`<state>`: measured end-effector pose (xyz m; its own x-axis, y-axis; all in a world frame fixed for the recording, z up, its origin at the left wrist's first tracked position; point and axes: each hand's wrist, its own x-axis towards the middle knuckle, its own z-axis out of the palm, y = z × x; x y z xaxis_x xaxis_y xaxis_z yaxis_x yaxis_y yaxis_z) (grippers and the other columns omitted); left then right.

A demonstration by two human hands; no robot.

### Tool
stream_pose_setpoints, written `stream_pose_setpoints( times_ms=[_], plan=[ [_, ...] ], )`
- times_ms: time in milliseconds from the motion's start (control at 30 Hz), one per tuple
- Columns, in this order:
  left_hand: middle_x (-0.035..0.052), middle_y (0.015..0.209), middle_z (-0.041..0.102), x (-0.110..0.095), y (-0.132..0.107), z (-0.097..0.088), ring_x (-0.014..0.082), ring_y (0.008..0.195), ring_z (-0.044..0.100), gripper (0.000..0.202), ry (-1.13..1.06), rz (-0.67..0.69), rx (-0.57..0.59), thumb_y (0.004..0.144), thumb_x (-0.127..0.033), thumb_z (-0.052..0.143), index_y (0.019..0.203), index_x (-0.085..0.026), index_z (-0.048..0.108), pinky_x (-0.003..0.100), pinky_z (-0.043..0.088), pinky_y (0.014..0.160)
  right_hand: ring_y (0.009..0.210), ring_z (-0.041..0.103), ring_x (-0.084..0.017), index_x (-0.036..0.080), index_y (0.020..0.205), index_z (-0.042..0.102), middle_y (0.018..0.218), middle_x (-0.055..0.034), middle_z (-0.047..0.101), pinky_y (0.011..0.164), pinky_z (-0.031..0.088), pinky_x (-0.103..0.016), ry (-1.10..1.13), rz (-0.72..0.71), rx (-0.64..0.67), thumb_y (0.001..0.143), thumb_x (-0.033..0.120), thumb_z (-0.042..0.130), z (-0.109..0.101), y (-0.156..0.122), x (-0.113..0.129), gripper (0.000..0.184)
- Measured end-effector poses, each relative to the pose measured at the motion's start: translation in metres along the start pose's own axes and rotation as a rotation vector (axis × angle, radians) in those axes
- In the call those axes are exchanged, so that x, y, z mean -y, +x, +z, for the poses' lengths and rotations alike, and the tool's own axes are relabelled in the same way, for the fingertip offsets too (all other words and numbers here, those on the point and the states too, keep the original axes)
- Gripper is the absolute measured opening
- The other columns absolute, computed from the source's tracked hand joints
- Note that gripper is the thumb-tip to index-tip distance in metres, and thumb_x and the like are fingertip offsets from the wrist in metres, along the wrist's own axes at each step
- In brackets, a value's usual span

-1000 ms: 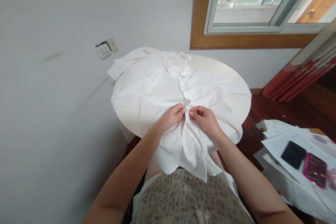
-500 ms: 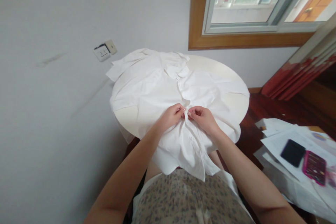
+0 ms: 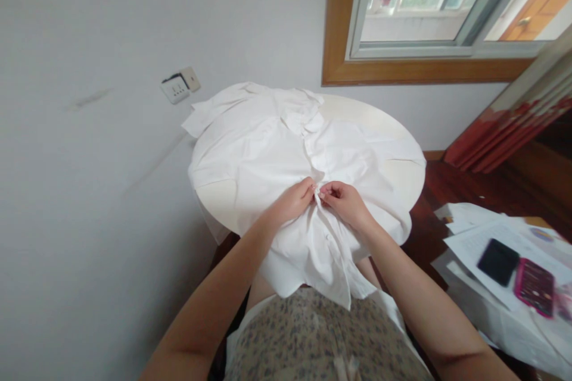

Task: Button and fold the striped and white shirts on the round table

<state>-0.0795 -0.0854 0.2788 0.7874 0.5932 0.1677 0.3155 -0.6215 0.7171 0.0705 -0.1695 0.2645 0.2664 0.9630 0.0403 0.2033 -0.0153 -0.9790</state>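
A white button-up shirt [image 3: 263,149] lies spread front-up over a small round cream table [image 3: 402,175], its hem hanging off the near edge toward my lap. My left hand [image 3: 290,201] and my right hand [image 3: 346,202] meet at the shirt's front placket, about halfway down. Both hands are closed in a pinch on the fabric edges there, fingertips almost touching each other. The collar is bunched at the far side of the table.
A grey wall with a socket plate [image 3: 179,84] stands behind the table. A wood-framed window [image 3: 429,65] is at the upper right, red curtains [image 3: 504,131] below it. At the right, papers [image 3: 473,238] carry a black phone [image 3: 498,261] and a pink case [image 3: 536,286].
Both hands stay pinched on the placket at the same spot; only small finger shifts. The view has wobbled slightly.
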Motion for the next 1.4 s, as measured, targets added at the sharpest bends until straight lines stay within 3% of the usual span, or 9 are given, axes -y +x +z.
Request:
stream_pose_setpoints(
  times_ms=[133,333,500,667,900,1133,1400],
  plan=[
    [-0.0011,0.071,0.047,-0.004,-0.004,0.001,0.0147,0.069,0.048,0.020,0.064,-0.003,-0.046,0.096,-0.030,0.031,0.081,-0.021,0.041,0.026,0.036,0.065,0.056,0.055,-0.012,0.016,0.077,0.060,0.064,-0.0005,0.059,0.058,0.047,-0.026,0.144,0.105,0.005,0.068,0.038,0.067,-0.002,-0.001,0.007,0.024],
    [-0.0002,0.074,0.048,-0.002,-0.005,0.004,0.0156,0.072,0.050,0.022,0.044,0.019,-0.083,0.096,-0.032,0.029,0.081,-0.021,0.041,0.027,0.037,0.068,0.066,0.058,-0.013,0.018,0.085,0.059,0.072,-0.0017,0.061,0.066,0.049,-0.027,0.156,-0.055,0.042,0.079,0.045,0.062,-0.004,-0.009,0.005,0.028],
    [-0.0002,0.075,0.049,-0.004,-0.006,0.004,0.0154,0.073,0.051,0.018,0.053,0.039,-0.084,0.095,-0.028,0.031,0.084,-0.021,0.042,0.027,0.038,0.069,0.057,0.052,-0.012,0.019,0.073,0.053,0.062,0.0005,0.057,0.060,0.042,-0.023,-0.134,-0.147,-0.022,0.089,0.050,0.047,0.001,-0.013,0.012,0.035],
    [-0.0009,0.076,0.051,-0.009,-0.009,0.002,0.0141,0.073,0.052,0.017,-0.038,0.025,-0.050,0.095,-0.028,0.033,0.086,-0.021,0.044,0.025,0.040,0.069,0.056,0.046,-0.012,0.020,0.069,0.047,0.057,0.0018,0.051,0.057,0.035,-0.022,-0.385,-0.247,-0.034,0.094,0.044,0.038,0.003,-0.016,0.020,0.036],
    [-0.0013,0.076,0.055,-0.015,-0.009,0.001,0.0130,0.073,0.053,0.022,-0.131,0.012,-0.037,0.094,-0.037,0.039,0.087,-0.019,0.050,0.024,0.040,0.069,0.056,0.046,-0.012,0.020,0.066,0.048,0.056,0.0016,0.049,0.055,0.033,-0.022,-0.297,-0.222,-0.004,0.094,0.047,0.039,-0.001,-0.010,0.008,0.039],
    [-0.0017,0.074,0.057,-0.012,-0.009,0.002,0.0121,0.070,0.054,0.020,-0.132,0.040,-0.040,0.092,-0.036,0.042,0.089,-0.019,0.052,0.023,0.040,0.066,0.053,0.043,-0.011,0.019,0.063,0.047,0.054,0.0026,0.046,0.053,0.032,-0.022,-0.214,-0.193,0.031,0.092,0.050,0.040,-0.002,-0.007,0.007,0.043],
    [-0.0009,0.071,0.058,-0.011,-0.006,-0.001,0.0101,0.063,0.051,0.026,-0.282,-0.035,0.072,0.089,-0.040,0.044,0.079,-0.017,0.051,0.022,0.040,0.061,0.055,0.042,-0.011,0.018,0.065,0.051,0.056,0.0020,0.045,0.054,0.033,-0.023,-0.218,-0.215,-0.010,0.090,0.051,0.044,0.000,-0.010,0.011,0.041]
  ],
)
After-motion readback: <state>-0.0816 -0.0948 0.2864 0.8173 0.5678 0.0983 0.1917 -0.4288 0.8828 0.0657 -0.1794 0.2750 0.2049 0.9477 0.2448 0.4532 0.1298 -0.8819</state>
